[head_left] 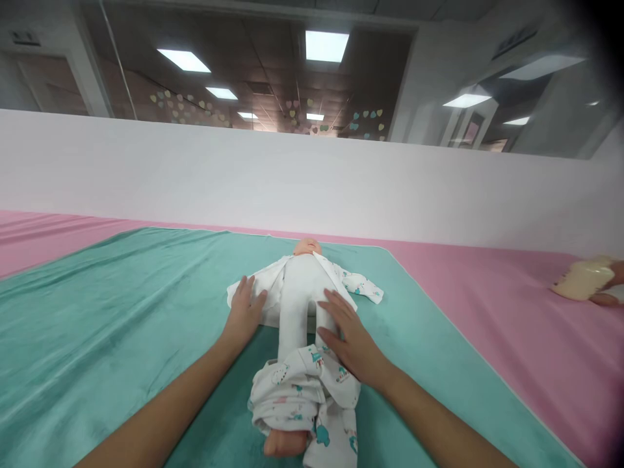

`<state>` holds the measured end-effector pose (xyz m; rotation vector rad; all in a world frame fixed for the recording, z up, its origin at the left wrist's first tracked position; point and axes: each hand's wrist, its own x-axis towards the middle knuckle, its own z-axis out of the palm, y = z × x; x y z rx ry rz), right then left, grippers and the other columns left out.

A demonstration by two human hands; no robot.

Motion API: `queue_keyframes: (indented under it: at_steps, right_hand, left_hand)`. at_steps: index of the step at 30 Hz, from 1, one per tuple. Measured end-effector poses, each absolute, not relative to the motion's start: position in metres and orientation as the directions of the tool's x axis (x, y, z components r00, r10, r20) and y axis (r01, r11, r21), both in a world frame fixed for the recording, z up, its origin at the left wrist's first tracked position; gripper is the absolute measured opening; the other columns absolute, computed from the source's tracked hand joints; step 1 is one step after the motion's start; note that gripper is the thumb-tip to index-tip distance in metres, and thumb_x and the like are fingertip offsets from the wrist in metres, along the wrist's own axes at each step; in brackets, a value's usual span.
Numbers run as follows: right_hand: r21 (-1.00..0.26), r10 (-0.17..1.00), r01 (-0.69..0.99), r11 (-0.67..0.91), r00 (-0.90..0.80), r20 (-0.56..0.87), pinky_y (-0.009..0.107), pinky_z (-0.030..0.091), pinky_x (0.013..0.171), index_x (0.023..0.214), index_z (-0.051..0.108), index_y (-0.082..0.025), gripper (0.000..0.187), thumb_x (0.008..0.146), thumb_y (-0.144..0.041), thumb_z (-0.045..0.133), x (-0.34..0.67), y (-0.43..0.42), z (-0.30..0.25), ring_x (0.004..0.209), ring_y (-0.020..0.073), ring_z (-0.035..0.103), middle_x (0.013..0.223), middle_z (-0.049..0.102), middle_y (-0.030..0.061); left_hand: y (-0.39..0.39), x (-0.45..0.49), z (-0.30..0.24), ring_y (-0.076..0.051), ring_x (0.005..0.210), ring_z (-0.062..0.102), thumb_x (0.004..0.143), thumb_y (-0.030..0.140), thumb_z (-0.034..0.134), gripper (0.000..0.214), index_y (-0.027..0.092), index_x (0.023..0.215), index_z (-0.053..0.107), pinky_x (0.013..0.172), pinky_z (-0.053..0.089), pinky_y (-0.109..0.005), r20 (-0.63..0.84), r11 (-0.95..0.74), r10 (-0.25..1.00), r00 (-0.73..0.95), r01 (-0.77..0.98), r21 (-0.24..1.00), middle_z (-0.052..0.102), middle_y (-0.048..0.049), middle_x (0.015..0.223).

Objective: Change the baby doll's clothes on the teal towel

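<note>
A baby doll (301, 286) lies on its back on a teal blanket (121, 312), head away from me. Its white printed garment (302, 387) is open at the chest and bunched down around the legs, with one bare foot showing at the bottom. My left hand (244, 311) rests flat on the open garment flap beside the doll's torso, fingers spread. My right hand (348, 335) lies flat across the doll's hip and the garment's edge, fingers stretched out.
The blanket covers a pink sheet (511, 305) that runs along a white wall (312, 182). At the far right another person's hand holds a cream bottle (582, 279) on the sheet. Glass panels sit above the wall.
</note>
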<state>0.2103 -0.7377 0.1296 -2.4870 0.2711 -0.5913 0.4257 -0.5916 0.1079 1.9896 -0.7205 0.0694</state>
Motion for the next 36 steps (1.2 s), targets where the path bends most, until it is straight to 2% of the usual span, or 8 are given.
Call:
queue_keyframes:
  at_steps: [3, 6, 11, 17, 22, 29, 32, 36]
  right_hand:
    - [-0.665, -0.486, -0.164, -0.728, 0.809, 0.332, 0.044, 0.023, 0.114, 0.140, 0.032, -0.026, 0.057, 0.089, -0.050, 0.040, 0.213, -0.746, 0.121, 0.140, 0.0204, 0.016, 0.152, 0.017, 0.0036]
    - [-0.632, -0.501, -0.177, -0.755, 0.777, 0.381, 0.044, 0.027, 0.112, 0.133, 0.043, -0.026, 0.054, 0.085, -0.051, 0.049, 0.211, -0.748, 0.125, 0.139, 0.0226, 0.018, 0.152, 0.017, 0.0038]
    - [-0.513, -0.136, 0.057, -0.856, 0.934, 0.331, 0.049, 0.013, 0.115, 0.093, 0.067, -0.029, 0.028, 0.078, -0.051, 0.061, 0.207, -0.739, 0.144, 0.140, 0.0243, 0.014, 0.149, 0.028, -0.0038]
    - [-0.576, 0.096, 0.162, -0.801, 0.985, 0.143, 0.058, -0.004, 0.111, 0.084, 0.070, -0.029, 0.024, 0.071, -0.049, 0.069, 0.199, -0.741, 0.158, 0.141, 0.0294, 0.006, 0.152, 0.019, -0.0056]
    - [-0.558, 0.072, 0.190, -0.808, 0.971, 0.227, 0.056, 0.010, 0.112, 0.077, 0.065, -0.024, 0.011, 0.070, -0.030, 0.071, 0.196, -0.738, 0.159, 0.135, 0.0270, 0.027, 0.145, 0.033, -0.0013]
    - [-0.341, -0.129, 0.205, -0.917, 0.657, 0.743, 0.035, 0.044, 0.084, 0.067, 0.039, -0.020, 0.020, 0.073, -0.004, 0.050, 0.201, -0.744, 0.141, 0.101, 0.0171, 0.055, 0.112, 0.059, 0.0031]
    - [-0.519, -0.364, 0.060, -0.853, 0.643, 0.674, 0.029, 0.043, 0.070, 0.072, 0.038, -0.021, 0.019, 0.072, -0.004, 0.046, 0.202, -0.748, 0.137, 0.089, 0.0149, 0.056, 0.105, 0.060, 0.0019]
    - [-0.743, -0.511, -0.006, -0.669, 0.730, 0.454, 0.027, 0.042, 0.070, 0.085, 0.046, -0.023, 0.015, 0.076, -0.011, 0.044, 0.206, -0.743, 0.136, 0.083, 0.0144, 0.056, 0.091, 0.060, -0.0008]
  left_hand:
    - [-0.586, 0.414, 0.119, -0.026, 0.130, 0.037, 0.086, 0.042, 0.047, 0.043, 0.019, 0.122, 0.051, 0.109, 0.028, -0.045, 0.398, -0.230, -0.480, 0.782, -0.549, 0.803, 0.044, -0.0111, 0.138]
    - [-0.582, 0.389, 0.133, -0.024, 0.119, 0.048, 0.084, 0.038, 0.053, 0.023, 0.022, 0.098, 0.062, 0.103, 0.037, -0.041, 0.413, -0.042, -0.721, 0.557, -0.630, 0.775, 0.056, -0.0062, 0.123]
    - [-0.573, 0.367, 0.153, -0.024, 0.136, 0.023, 0.079, 0.029, 0.063, 0.014, 0.025, 0.092, 0.067, 0.113, 0.022, -0.038, 0.248, 0.212, -0.967, -0.062, -0.732, 0.647, 0.047, -0.0008, 0.136]
    - [-0.567, 0.368, 0.170, -0.032, 0.140, 0.000, 0.070, 0.037, 0.072, 0.028, 0.029, 0.096, 0.070, 0.115, 0.011, -0.044, 0.028, 0.241, -0.953, -0.301, -0.702, 0.670, 0.028, 0.0051, 0.148]
    - [-0.566, 0.366, 0.176, -0.031, 0.139, 0.010, 0.070, 0.041, 0.072, 0.024, 0.027, 0.089, 0.070, 0.114, 0.018, -0.041, -0.002, 0.196, -0.957, -0.291, -0.649, 0.735, 0.036, 0.0049, 0.144]
    - [-0.564, 0.364, 0.170, -0.025, 0.141, 0.001, 0.082, 0.042, 0.059, 0.043, 0.030, 0.123, 0.057, 0.114, 0.013, -0.040, -0.019, 0.066, -0.985, -0.171, -0.478, 0.876, 0.027, 0.0033, 0.149]
    - [-0.565, 0.363, 0.164, -0.028, 0.133, 0.030, 0.085, 0.042, 0.055, 0.051, 0.025, 0.132, 0.048, 0.108, 0.029, -0.042, -0.029, -0.024, -0.999, -0.029, -0.168, 0.986, 0.040, -0.0053, 0.143]
    - [-0.570, 0.363, 0.154, -0.027, 0.100, 0.058, 0.086, 0.045, 0.050, 0.043, 0.013, 0.111, 0.064, 0.088, 0.044, -0.038, -0.050, -0.019, -0.980, 0.191, 0.162, 0.987, 0.065, -0.0126, 0.109]
